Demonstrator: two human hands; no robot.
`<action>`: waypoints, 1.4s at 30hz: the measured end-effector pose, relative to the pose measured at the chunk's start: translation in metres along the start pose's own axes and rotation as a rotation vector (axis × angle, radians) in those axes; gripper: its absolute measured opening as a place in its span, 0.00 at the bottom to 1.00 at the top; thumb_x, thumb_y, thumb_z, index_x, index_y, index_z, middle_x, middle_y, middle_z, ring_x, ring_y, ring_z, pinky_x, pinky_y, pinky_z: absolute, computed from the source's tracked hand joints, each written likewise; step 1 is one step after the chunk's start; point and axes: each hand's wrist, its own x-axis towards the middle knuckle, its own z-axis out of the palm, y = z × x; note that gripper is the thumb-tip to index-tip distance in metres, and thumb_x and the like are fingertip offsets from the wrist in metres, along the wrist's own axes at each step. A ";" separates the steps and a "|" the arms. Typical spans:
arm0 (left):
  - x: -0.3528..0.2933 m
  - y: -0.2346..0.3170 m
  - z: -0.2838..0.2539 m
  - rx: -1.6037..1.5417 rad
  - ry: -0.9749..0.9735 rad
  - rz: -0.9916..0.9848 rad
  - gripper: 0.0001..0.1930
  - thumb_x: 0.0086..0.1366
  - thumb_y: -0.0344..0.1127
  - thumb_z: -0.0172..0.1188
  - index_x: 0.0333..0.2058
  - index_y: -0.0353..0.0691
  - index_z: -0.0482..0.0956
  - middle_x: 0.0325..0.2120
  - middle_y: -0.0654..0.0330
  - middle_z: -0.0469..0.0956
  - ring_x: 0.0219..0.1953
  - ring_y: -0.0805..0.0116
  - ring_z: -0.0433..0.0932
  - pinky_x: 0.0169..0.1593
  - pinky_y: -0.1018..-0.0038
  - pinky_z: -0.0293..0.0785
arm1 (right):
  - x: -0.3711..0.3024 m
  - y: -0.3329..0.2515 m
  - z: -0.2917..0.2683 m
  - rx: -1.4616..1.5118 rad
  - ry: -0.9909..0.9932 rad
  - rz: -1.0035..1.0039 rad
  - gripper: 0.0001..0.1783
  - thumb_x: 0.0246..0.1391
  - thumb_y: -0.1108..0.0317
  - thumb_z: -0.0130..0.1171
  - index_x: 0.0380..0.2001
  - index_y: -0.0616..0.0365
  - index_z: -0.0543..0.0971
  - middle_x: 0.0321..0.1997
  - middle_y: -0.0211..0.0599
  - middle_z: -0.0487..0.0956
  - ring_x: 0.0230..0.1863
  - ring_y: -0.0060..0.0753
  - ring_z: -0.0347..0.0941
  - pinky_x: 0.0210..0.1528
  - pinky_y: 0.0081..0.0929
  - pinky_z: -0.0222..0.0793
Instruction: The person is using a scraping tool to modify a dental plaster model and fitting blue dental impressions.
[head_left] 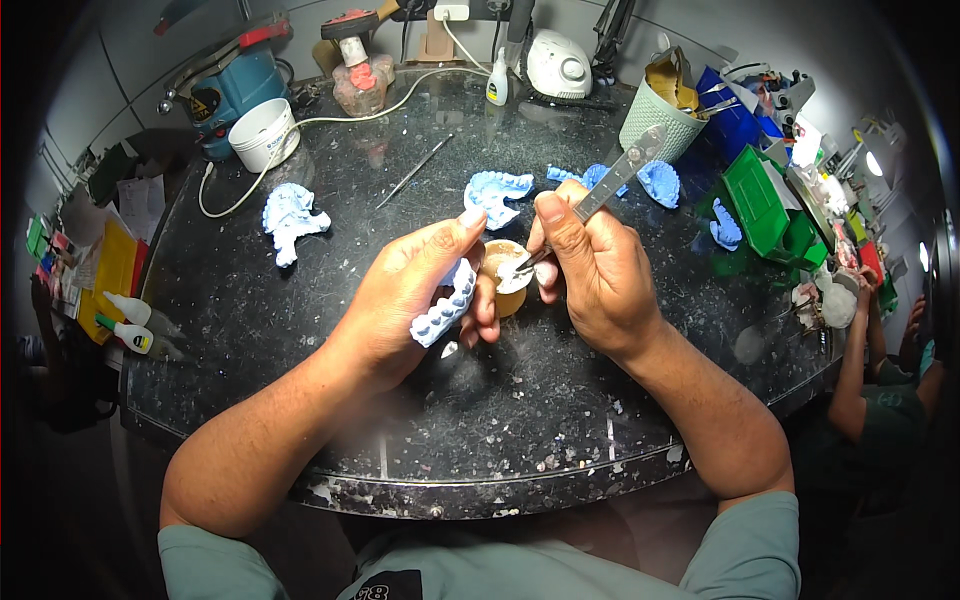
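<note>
My left hand [415, 290] is closed around a blue dental impression [445, 312], whose row of tooth hollows faces up. The same hand's fingers steady a small yellowish cup [512, 298] with a white, plaster-like paste inside. My right hand [600, 265] grips a flat grey metal spatula [612, 185] between thumb and fingers. Its broad end points up and away to the right, and the narrow tip dips into the cup's paste. Just beyond the cup, another blue impression [498, 195] lies on the black bench [370, 420]. My fingers partly hide the cup and the held impression.
More blue impressions lie at left [290, 220] and right [658, 184]. A thin metal instrument [415, 170] lies mid-bench. Around the back stand a white tub [265, 138], a cable, a dropper bottle [497, 80] and a pale green bin [650, 125]. A green box [750, 205] is at right, near another person's arm [850, 360].
</note>
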 end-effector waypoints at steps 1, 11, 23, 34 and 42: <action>0.000 0.000 0.000 0.000 0.001 -0.011 0.21 0.75 0.57 0.51 0.31 0.45 0.69 0.16 0.59 0.74 0.17 0.65 0.78 0.20 0.77 0.67 | 0.001 0.001 0.000 -0.131 0.027 -0.129 0.16 0.74 0.63 0.49 0.36 0.64 0.76 0.24 0.30 0.75 0.23 0.17 0.72 0.26 0.23 0.68; 0.011 0.018 -0.030 0.391 -0.011 0.170 0.17 0.68 0.38 0.64 0.52 0.39 0.75 0.15 0.75 0.66 0.14 0.86 0.61 0.19 0.83 0.55 | -0.001 -0.006 0.008 0.011 0.046 -0.004 0.17 0.75 0.62 0.46 0.36 0.63 0.74 0.28 0.31 0.76 0.28 0.18 0.73 0.31 0.23 0.70; 0.003 0.013 -0.021 0.851 -0.062 0.218 0.25 0.54 0.36 0.78 0.44 0.35 0.72 0.30 0.61 0.81 0.31 0.75 0.81 0.35 0.76 0.77 | 0.003 0.002 -0.001 -0.181 -0.025 -0.246 0.14 0.73 0.64 0.49 0.38 0.65 0.76 0.31 0.36 0.79 0.30 0.24 0.77 0.34 0.25 0.73; -0.002 0.003 -0.010 0.925 0.028 0.287 0.23 0.56 0.35 0.77 0.37 0.38 0.67 0.31 0.55 0.82 0.34 0.73 0.82 0.36 0.73 0.79 | -0.003 -0.002 0.002 -0.493 -0.061 -0.463 0.09 0.66 0.71 0.59 0.37 0.69 0.80 0.33 0.49 0.81 0.31 0.50 0.81 0.32 0.38 0.75; -0.001 0.001 -0.012 0.915 0.025 0.297 0.25 0.55 0.41 0.78 0.39 0.36 0.70 0.32 0.46 0.84 0.37 0.58 0.87 0.38 0.65 0.79 | -0.003 -0.002 0.002 -0.494 -0.063 -0.450 0.10 0.65 0.69 0.59 0.37 0.68 0.80 0.33 0.49 0.81 0.30 0.50 0.81 0.33 0.38 0.75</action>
